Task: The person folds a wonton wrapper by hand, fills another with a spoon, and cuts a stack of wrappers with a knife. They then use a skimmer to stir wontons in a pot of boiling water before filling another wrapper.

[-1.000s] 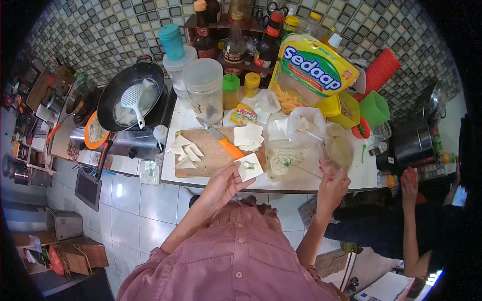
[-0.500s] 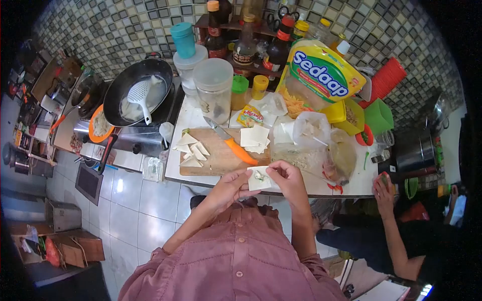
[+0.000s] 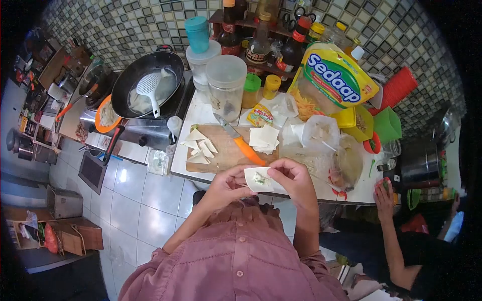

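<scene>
A square dumpling wrapper (image 3: 252, 174) with a small heap of pale, green-flecked filling (image 3: 260, 178) is held in front of my body. My left hand (image 3: 227, 186) grips its left side, fingers under it. At its right edge, my right hand (image 3: 295, 179) pinches it between thumb and fingers. Just beyond lies a wooden cutting board (image 3: 221, 159). On the board rest folded triangular wrappers (image 3: 202, 148), a knife with an orange handle (image 3: 248, 150) and a stack of flat square wrappers (image 3: 263, 136).
A black wok (image 3: 165, 75) with a white slotted ladle (image 3: 147, 90) sits on the stove at left. Jars, sauce bottles (image 3: 258, 42) and a yellow Sedaap pouch (image 3: 331, 75) line the back. A clear plastic bag (image 3: 346, 163) lies right. Another person's hand (image 3: 384, 198) is at far right.
The view has shifted slightly, so the counter things appear further right. Both hands still hold the wrapper, which has tilted a little; its filling shows more plainly.
</scene>
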`<control>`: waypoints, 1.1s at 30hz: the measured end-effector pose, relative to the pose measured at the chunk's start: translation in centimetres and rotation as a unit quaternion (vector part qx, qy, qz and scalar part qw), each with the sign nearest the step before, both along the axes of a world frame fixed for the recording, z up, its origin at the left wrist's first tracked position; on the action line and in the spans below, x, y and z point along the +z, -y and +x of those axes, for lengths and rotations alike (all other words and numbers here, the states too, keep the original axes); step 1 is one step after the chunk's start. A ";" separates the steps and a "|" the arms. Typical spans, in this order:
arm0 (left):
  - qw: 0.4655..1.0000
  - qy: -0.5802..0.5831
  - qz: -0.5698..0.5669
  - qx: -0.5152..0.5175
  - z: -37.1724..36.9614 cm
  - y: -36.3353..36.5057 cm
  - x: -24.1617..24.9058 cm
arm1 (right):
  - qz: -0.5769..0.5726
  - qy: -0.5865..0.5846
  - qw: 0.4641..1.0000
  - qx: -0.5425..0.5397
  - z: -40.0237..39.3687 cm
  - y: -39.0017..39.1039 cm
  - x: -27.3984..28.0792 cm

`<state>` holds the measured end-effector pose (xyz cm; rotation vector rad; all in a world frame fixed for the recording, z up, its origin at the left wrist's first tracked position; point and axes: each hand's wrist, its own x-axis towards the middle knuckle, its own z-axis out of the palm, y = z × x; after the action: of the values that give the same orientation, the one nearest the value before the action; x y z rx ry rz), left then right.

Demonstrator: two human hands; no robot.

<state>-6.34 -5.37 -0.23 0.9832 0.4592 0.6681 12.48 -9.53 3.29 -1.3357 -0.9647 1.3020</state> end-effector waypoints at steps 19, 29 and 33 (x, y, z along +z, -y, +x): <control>0.986 -0.047 0.021 0.160 0.5 -1.4 0.8 | 0.059 0.114 0.989 0.076 -1.4 -0.3 1.9; 0.986 -0.055 -0.006 0.158 0.5 -1.9 0.4 | 0.080 0.127 0.989 -0.006 -2.8 -0.2 0.3; 0.988 -0.048 -0.039 0.145 0.3 -1.9 0.2 | 0.070 0.117 0.991 -0.008 -2.9 -0.3 -0.2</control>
<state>-6.07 -3.50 -0.01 0.8853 0.7174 0.8591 9.54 -9.27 3.08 -1.4051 -1.1812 1.0590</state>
